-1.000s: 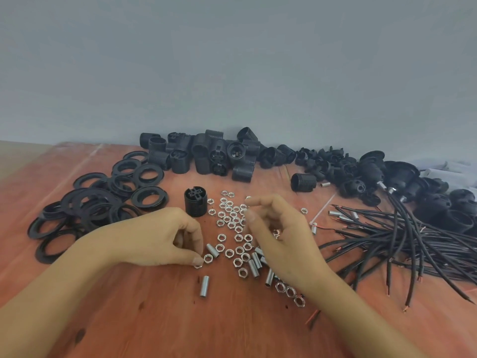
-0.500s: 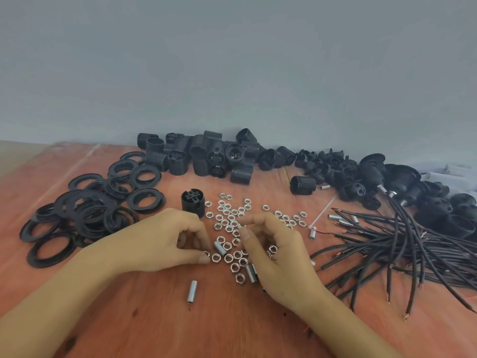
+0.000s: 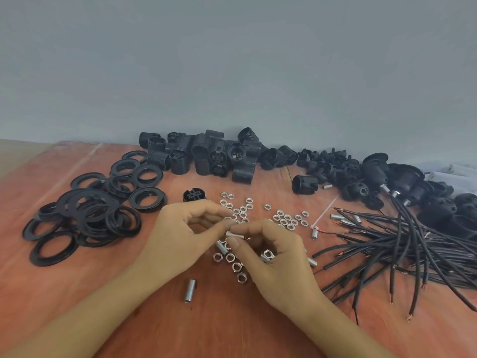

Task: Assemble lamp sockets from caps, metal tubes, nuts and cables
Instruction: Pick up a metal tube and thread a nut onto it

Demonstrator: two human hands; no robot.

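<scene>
My left hand and my right hand meet just above the scattered silver nuts at the table's middle. The left thumb and forefinger pinch a small nut. A short threaded metal tube is pinched in my right fingertips, its end right beside that nut. Another nut shows under my right fingers. A loose metal tube lies on the table nearer to me. Black cables with bare ends fan out at the right.
Black threaded rings are heaped at the left. Black socket bodies pile against the wall, and one stands alone behind my left hand. Small caps and cabled sockets sit at the back right on the red-brown table.
Both hands have risen off the table and come together. The left hand took up a nut and the right hand a metal tube from the pile.
</scene>
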